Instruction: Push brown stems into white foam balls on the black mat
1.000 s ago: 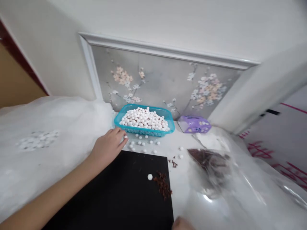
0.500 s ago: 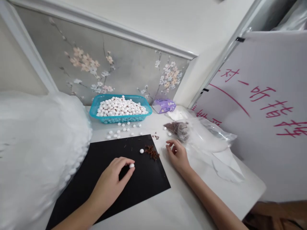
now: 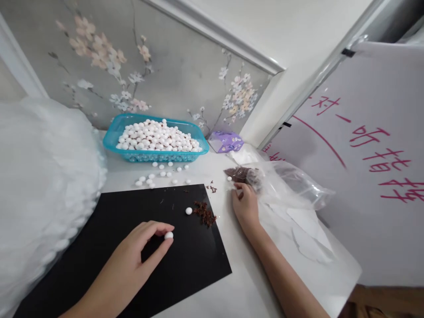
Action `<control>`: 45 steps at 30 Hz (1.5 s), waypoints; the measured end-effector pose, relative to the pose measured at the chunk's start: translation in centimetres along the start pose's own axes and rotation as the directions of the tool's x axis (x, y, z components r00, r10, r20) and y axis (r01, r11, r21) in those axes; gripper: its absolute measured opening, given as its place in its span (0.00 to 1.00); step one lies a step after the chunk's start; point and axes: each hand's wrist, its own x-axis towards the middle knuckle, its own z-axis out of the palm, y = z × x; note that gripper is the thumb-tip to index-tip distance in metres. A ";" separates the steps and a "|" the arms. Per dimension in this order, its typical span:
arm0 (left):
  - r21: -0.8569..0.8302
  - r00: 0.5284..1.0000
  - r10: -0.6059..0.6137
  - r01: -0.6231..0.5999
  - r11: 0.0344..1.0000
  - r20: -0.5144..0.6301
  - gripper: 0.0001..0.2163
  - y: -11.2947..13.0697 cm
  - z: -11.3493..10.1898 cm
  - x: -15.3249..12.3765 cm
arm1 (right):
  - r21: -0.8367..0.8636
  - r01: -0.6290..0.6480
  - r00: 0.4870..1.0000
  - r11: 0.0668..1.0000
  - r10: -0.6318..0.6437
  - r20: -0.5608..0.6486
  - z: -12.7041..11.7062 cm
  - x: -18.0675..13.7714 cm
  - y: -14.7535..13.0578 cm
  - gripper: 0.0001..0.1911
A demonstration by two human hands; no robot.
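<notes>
the black sheet (image 3: pixel 194 254) lies before a blue basket (image 3: pixel 114 130) of white balls (image 3: pixel 155 136). over the sheet the left hand (image 3: pixel 127 256) pinches; right of the sheet the right hand (image 3: pixel 247 205) curls, whether gripping anything i cannot tell. near the sheet's right edge lie a brown heap (image 3: pixel 204 214) and a loose ball (image 3: pixel 188 211), and over the sheet is the pinched ball (image 3: pixel 168 236).

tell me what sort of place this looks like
Probably a craft corner in a study or teaching room, though I can't be sure: a whiteboard with red handwriting stands beside the white table, where a blue tub of white balls sits beyond a black sheet.
</notes>
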 end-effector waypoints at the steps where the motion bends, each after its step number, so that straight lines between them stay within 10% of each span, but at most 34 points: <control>1: -0.017 1.000 -0.016 0.015 1.000 -0.019 0.13 -0.1 0.1 0.0 | 0.035 0.017 1.000 0.999 -0.018 0.016 -0.3 -0.8 -0.9 0.12; 4: -0.069 0.995 -0.060 0.054 0.996 -0.085 0.15 -0.2 0.2 0.0 | 0.254 0.149 0.974 0.956 -0.186 0.127 -1.2 -4.1 -4.4 0.07; 7: -0.118 0.988 -0.087 0.072 0.990 -0.128 0.15 0.1 0.1 0.1 | 0.439 0.419 0.792 0.795 -0.557 0.252 -1.5 -6.9 -7.4 0.05; 10: -0.144 0.985 -0.111 0.091 0.985 -0.133 0.14 0.3 -0.1 0.1 | 0.459 0.502 0.664 0.733 -0.667 0.338 -1.4 -8.1 -8.5 0.10; 20: -0.017 0.997 -0.037 0.036 0.999 -0.072 0.08 0.3 0.5 -0.2 | 0.180 0.340 0.931 0.923 -0.357 0.074 -0.6 -2.1 -3.6 0.09; 45: -0.108 0.993 -0.067 0.057 0.993 -0.095 0.05 1.5 -1.2 0.5 | 0.346 0.364 0.822 0.865 -0.473 0.318 0.9 -0.4 -1.3 0.08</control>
